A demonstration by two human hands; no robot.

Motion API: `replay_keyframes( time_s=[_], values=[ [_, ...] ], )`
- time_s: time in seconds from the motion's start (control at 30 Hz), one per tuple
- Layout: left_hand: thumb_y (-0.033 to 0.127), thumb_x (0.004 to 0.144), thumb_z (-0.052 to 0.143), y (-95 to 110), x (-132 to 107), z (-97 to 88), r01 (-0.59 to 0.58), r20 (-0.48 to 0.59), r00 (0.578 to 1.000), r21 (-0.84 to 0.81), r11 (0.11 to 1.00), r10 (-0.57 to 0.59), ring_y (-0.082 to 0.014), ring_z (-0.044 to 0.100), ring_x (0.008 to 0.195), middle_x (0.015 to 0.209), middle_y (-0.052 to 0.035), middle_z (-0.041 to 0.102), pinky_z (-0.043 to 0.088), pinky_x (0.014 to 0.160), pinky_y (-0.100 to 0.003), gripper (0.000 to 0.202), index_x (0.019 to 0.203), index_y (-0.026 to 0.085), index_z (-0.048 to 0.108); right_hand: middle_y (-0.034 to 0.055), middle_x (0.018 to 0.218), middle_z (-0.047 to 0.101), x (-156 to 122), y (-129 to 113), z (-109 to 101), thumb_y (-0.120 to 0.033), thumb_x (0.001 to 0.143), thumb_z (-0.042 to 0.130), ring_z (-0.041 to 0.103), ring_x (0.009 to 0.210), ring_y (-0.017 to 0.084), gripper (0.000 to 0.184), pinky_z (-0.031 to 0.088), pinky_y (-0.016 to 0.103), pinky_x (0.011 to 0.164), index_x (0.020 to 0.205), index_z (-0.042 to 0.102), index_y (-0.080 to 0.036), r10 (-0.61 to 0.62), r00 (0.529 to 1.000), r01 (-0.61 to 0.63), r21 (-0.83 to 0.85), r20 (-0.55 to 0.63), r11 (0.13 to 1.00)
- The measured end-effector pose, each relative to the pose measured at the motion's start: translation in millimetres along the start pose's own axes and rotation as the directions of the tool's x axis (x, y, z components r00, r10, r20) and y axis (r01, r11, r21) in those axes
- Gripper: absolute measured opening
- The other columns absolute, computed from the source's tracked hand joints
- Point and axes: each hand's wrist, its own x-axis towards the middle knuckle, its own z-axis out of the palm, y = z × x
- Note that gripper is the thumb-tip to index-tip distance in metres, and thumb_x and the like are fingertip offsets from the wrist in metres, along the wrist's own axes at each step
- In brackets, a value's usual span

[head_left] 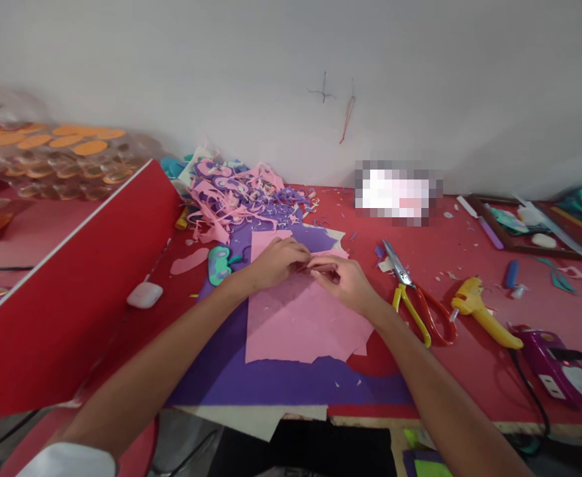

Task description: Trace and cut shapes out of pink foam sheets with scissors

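Both my hands meet over a pink foam sheet (300, 318) that lies on a purple sheet (271, 381) on the red table (469, 331). My left hand (275, 262) has its fingers curled and pinched at the sheet's upper middle. My right hand (345, 281) is also closed in a pinch, its fingertips touching those of the left. Between the fingertips is a small pinkish piece that I cannot name. A teal and pink cut-out (220, 264) lies just left of my left hand.
A heap of pink and purple scraps (243, 195) sits behind the sheets. Scissors with yellow and red handles (414, 298), a yellow glue gun (484, 311) and a purple device (563, 368) lie to the right. A red divider panel (67, 291) stands at the left, a white case (144, 295) beside it.
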Motion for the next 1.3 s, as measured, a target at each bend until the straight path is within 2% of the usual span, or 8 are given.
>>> replay_keyframes(
  time_s=[0.13,0.33,0.47,0.8,0.9,1.1,1.3],
  values=[
    [0.003,0.079,0.046,4,2,0.4,0.027,0.009,1.000,-0.026,0.999,-0.027,-0.0222,0.063,0.102,0.107,-0.0056,0.074,0.036,0.088,-0.037,0.032,0.088,0.019,0.072,0.0037,0.104,0.078,1,0,0,-0.029,0.093,0.060,0.063,0.072,0.016,0.018,0.046,0.029,0.066,0.101,0.075,-0.024,0.003,1.000,-0.003,-0.013,0.008,1.000],
    [0.005,0.081,0.048,8,3,-2.9,0.027,0.021,0.999,-0.043,0.999,-0.026,-0.0214,0.062,0.096,0.100,-0.0057,0.074,0.036,0.085,-0.035,0.026,0.085,0.018,0.070,0.0033,0.097,0.077,3,-1,-2,-0.027,0.090,0.060,0.058,0.065,0.014,0.017,0.045,0.028,0.064,0.097,0.075,-0.023,0.002,1.000,-0.002,-0.012,0.007,1.000],
    [0.004,0.080,0.048,9,3,-3.1,0.024,0.016,1.000,-0.026,0.999,-0.023,-0.0206,0.062,0.096,0.102,-0.0045,0.074,0.034,0.084,-0.035,0.027,0.087,0.019,0.069,0.0043,0.101,0.077,3,-1,-4,-0.025,0.089,0.060,0.056,0.061,0.013,0.016,0.045,0.028,0.061,0.094,0.075,-0.021,0.033,0.999,-0.033,0.010,0.011,0.999],
    [0.000,0.076,0.048,9,2,0.2,0.024,0.005,1.000,0.006,1.000,-0.024,-0.0203,0.061,0.098,0.107,-0.0046,0.074,0.033,0.081,-0.035,0.031,0.088,0.019,0.070,0.0069,0.108,0.078,3,1,-5,-0.023,0.086,0.060,0.069,0.082,0.019,0.014,0.050,0.030,0.064,0.086,0.075,-0.021,0.058,0.998,-0.056,0.075,-0.017,0.996],
    [0.002,0.079,0.049,13,3,-0.1,0.037,0.012,0.999,0.019,0.999,-0.037,-0.0205,0.061,0.096,0.105,-0.0054,0.074,0.033,0.080,-0.035,0.029,0.089,0.018,0.071,0.0078,0.107,0.078,4,1,-6,-0.021,0.085,0.060,0.070,0.084,0.020,0.014,0.050,0.030,0.064,0.084,0.075,-0.020,0.064,0.998,-0.062,0.092,-0.019,0.994],
    [0.014,0.091,0.052,15,5,1.2,0.047,0.003,0.999,0.024,0.999,-0.047,-0.0203,0.060,0.093,0.101,-0.0058,0.074,0.035,0.082,-0.035,0.023,0.094,0.019,0.073,0.0079,0.110,0.079,4,3,-9,-0.021,0.083,0.060,0.065,0.070,0.015,0.015,0.048,0.029,0.061,0.086,0.075,-0.019,0.075,0.997,-0.071,0.117,-0.030,0.991],
    [0.019,0.095,0.056,13,6,4.6,0.037,-0.013,0.999,0.033,0.999,-0.036,-0.0198,0.061,0.094,0.102,-0.0044,0.074,0.035,0.083,-0.034,0.018,0.094,0.021,0.074,0.0080,0.105,0.079,2,8,-11,-0.019,0.083,0.059,0.067,0.078,0.018,0.014,0.048,0.030,0.064,0.081,0.072,-0.019,0.086,0.996,-0.080,0.135,-0.038,0.988]
  ],
)
